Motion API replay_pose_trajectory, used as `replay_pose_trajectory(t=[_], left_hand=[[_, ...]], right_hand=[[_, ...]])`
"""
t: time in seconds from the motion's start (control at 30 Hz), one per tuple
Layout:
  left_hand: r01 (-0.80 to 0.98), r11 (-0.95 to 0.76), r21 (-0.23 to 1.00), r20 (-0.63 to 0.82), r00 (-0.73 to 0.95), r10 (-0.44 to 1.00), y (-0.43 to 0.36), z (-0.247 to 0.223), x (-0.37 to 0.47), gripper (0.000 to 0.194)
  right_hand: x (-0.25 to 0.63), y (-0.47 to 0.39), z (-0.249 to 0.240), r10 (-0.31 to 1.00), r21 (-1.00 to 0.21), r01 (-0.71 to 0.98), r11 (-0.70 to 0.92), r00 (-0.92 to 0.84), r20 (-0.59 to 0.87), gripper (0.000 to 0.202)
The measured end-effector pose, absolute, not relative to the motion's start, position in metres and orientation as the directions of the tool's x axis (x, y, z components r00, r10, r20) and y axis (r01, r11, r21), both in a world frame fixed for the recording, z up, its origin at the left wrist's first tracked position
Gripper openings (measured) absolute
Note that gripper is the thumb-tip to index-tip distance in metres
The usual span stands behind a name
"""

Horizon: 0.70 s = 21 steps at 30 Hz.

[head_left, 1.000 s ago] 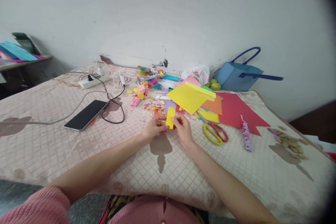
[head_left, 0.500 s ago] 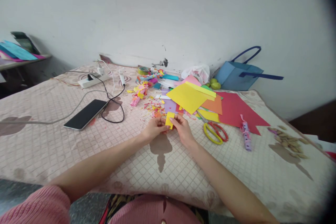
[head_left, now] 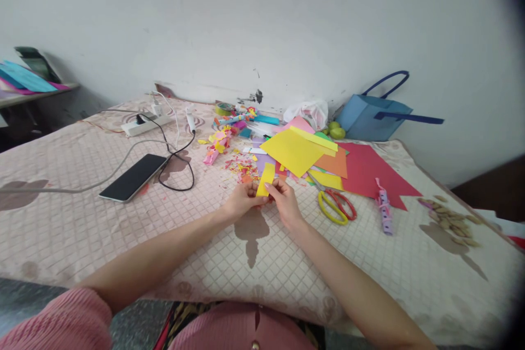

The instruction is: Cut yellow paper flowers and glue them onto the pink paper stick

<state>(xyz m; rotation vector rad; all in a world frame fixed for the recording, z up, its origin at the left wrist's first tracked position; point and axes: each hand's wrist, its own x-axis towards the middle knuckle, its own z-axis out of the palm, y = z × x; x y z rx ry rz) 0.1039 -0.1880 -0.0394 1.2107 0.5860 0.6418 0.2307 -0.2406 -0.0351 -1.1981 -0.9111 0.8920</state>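
Between my two hands is a small strip of yellow paper (head_left: 268, 175), its upper end sticking up past the fingers. My left hand (head_left: 241, 200) pinches it at the lower left edge. My right hand (head_left: 285, 199) has its thumb on the front of the strip, the fingers curled behind it. Just beyond my hands lie many tiny paper scraps (head_left: 241, 165). Scissors (head_left: 334, 205) with one yellow and one red handle rest right of my right hand, blades pointing toward a large yellow sheet (head_left: 293, 150).
A red sheet (head_left: 369, 167), a lilac paper roll (head_left: 384, 210) and peanut-like shells (head_left: 451, 221) lie to the right. A blue bag (head_left: 373, 117) stands at the back. On the left are a phone (head_left: 133, 178), cables and a power strip (head_left: 146, 126). A decorated pink roll (head_left: 217, 147) lies behind the scraps.
The yellow strip now looks longer, opened out upward from a shorter, folded-looking shape. Both hands stay in nearly the same place, still pinching it.
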Motion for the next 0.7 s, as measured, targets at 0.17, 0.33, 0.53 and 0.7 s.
replay_pose_trajectory(t=[0.17, 0.33, 0.53, 0.7], left_hand=[[-0.159, 0.206, 0.965, -0.04, 0.692, 0.721, -0.19, -0.041, 0.104, 0.038], [-0.084, 0.246, 0.966, -0.104, 0.741, 0.663, -0.186, -0.036, 0.101, 0.044], [-0.064, 0.198, 0.978, -0.103, 0.674, 0.731, -0.173, -0.037, 0.099, 0.036], [-0.035, 0.2, 0.979, -0.125, 0.675, 0.728, -0.173, -0.032, 0.097, 0.035]], right_hand=[[0.231, -0.24, -0.036, 0.919, -0.984, -0.109, 0.142, 0.384, 0.09, 0.029], [0.234, -0.239, -0.036, 0.926, -0.983, -0.133, 0.126, 0.372, 0.068, 0.03], [0.235, -0.239, -0.035, 0.934, -0.983, -0.143, 0.115, 0.352, 0.058, 0.03], [0.238, -0.237, -0.037, 0.935, -0.984, -0.14, 0.113, 0.35, 0.058, 0.03]])
